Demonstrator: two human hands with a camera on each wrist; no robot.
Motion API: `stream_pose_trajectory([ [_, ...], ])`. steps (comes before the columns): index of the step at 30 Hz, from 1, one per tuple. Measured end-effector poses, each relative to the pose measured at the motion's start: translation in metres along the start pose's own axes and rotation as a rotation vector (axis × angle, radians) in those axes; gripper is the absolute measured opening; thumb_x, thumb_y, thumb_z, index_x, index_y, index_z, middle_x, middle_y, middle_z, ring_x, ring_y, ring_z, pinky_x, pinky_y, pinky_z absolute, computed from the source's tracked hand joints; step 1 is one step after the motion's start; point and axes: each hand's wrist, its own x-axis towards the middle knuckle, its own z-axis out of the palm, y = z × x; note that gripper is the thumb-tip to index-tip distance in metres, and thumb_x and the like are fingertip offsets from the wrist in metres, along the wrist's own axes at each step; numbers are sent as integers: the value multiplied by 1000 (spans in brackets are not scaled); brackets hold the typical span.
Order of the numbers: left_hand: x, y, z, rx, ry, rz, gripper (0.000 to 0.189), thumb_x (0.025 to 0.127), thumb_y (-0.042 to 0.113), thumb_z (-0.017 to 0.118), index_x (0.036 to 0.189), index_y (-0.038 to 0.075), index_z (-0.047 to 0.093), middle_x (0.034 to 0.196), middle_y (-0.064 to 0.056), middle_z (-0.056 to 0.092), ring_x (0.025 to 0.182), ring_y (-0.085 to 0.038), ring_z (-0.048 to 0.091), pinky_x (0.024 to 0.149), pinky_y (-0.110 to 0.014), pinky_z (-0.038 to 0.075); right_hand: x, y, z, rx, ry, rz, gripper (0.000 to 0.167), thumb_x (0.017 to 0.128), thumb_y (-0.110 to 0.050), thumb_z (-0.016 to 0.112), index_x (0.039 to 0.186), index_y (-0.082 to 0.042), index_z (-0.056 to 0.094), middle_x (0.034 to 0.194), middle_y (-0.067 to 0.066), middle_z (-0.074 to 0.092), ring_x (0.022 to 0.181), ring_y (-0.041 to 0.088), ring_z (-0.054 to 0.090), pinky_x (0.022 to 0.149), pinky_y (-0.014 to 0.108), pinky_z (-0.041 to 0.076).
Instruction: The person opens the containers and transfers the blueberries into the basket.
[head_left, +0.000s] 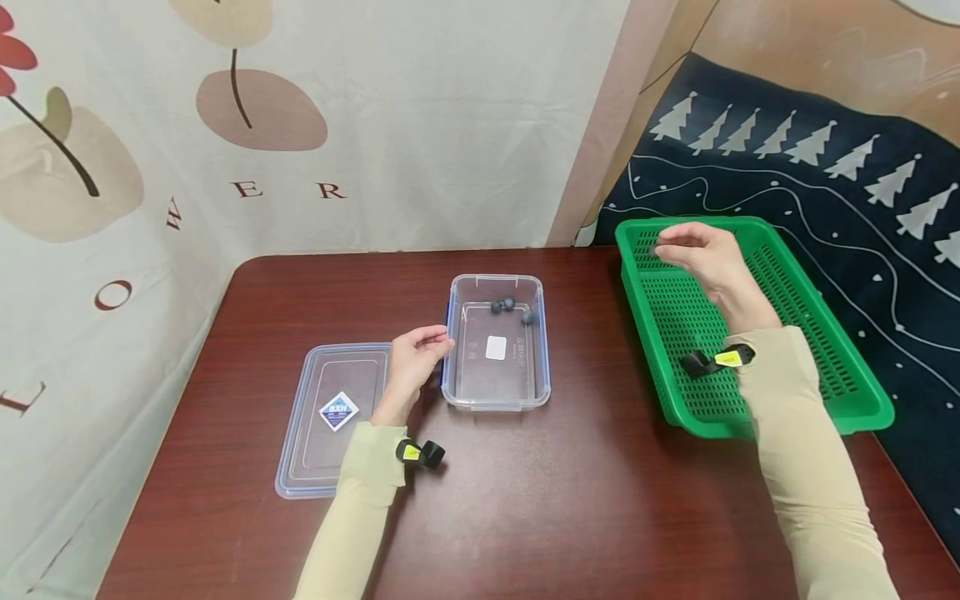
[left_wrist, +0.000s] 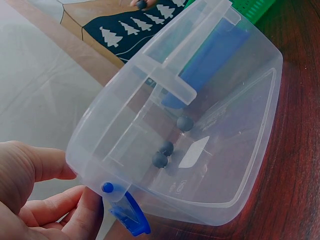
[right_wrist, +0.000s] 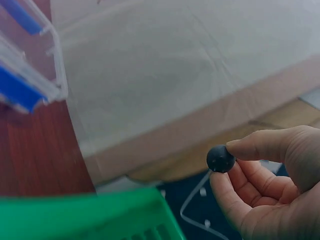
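While the lid [head_left: 326, 454] lies off to one side, left hand [head_left: 408, 362] pinches the edge of the box [head_left: 495, 382]; three dark balls [head_left: 509, 304] sit inside, so partway I'd say; right hand [head_left: 708, 262] pinches a fourth ball [right_wrist: 220, 158] above the green basket [head_left: 712, 427]; can't tell how many remain.

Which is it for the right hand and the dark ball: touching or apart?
Touching. The right wrist view shows the right hand pinching the dark ball between thumb and finger.

2 pale yellow long sleeves [head_left: 806, 458], 2 black wrist straps [head_left: 746, 353] with yellow labels [head_left: 727, 358] and small black cameras [head_left: 432, 455]
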Motion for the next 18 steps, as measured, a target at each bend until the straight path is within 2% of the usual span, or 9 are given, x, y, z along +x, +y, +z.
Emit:
stream_pose_trajectory([
  [7,0,-1,0,0,-4,3,26,80,-3,68,105,-8,66,88,-13,67,67,-3,58,63,-19,49,-6,17,-29,110,25,29,18,83,4,66,82,-14,69,78,-4,65,76,6,65,71,16,50],
  [14,0,0,-1,6,-1,5,26,80,-2,68,105,-8,66,89,-14,67,68,-4,58,64,-18,49,-6,37,-48,244,48,101,19,84,6,64,82,-12,69,76,-1,65,74,8,65,69,16,51],
  [18,-1,1,0,2,1,4,26,80,-3,68,105,-8,66,90,-15,67,68,-4,58,63,-16,48,-6,45,-56,228,75,137,20,85,4,63,81,-14,69,77,-3,65,75,6,64,73,16,50],
])
